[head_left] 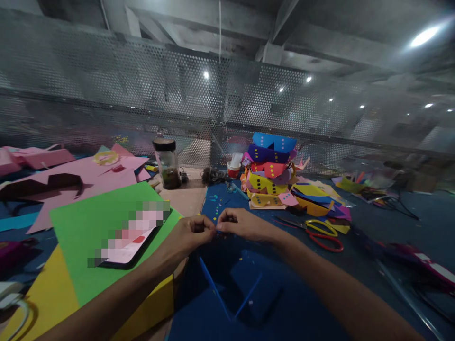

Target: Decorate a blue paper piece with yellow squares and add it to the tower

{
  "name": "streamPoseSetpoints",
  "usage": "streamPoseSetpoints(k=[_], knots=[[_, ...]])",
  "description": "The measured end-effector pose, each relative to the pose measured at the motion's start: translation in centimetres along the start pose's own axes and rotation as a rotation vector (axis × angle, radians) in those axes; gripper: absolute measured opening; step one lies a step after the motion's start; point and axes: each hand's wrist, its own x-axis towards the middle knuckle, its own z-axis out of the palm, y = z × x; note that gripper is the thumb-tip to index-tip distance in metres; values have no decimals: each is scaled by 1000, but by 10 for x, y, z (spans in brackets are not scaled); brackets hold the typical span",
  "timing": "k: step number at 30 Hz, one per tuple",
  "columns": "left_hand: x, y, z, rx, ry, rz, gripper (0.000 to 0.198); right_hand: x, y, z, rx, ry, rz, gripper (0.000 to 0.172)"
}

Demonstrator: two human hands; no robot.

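Strip (pixel 212 282), blue and bent to a V, was located at lower centre of frame, below both hands. Left hand (pixel 192 233) and right hand (pixel 243 223) met at frame centre, fingertips pinched; any item between could not be determined. Phone (pixel 134 239) lay left of centre on green sheet (pixel 76 227); scissors (pixel 303 226) lay right of centre

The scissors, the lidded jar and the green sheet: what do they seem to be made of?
Scissors: grey blades, probably metal; smooth red and yellow handles, likely plastic. Jar: transparent, glass or plastic; dark contents show through. Green sheet: paper or thin card, matte, evenly coloured.
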Motion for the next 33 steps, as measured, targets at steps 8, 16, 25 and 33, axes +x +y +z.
streamPoseSetpoints(k=[8, 16, 25, 33], knots=[[-2, 5, 1, 9, -18, -20, 14, 1, 7, 2, 80, -38, -11, 12], [-4, 8, 3, 50, 5, -9, 20, 1, 6, 1, 89, -38, -4, 12], [-3, 7, 0, 98, -9, 42, 18, 4, 13, 5, 263, -41, 32, 14], [-4, 12, -1, 72, -10, 50, 17, 3, 12, 8, 441, -38, 131, 16]])
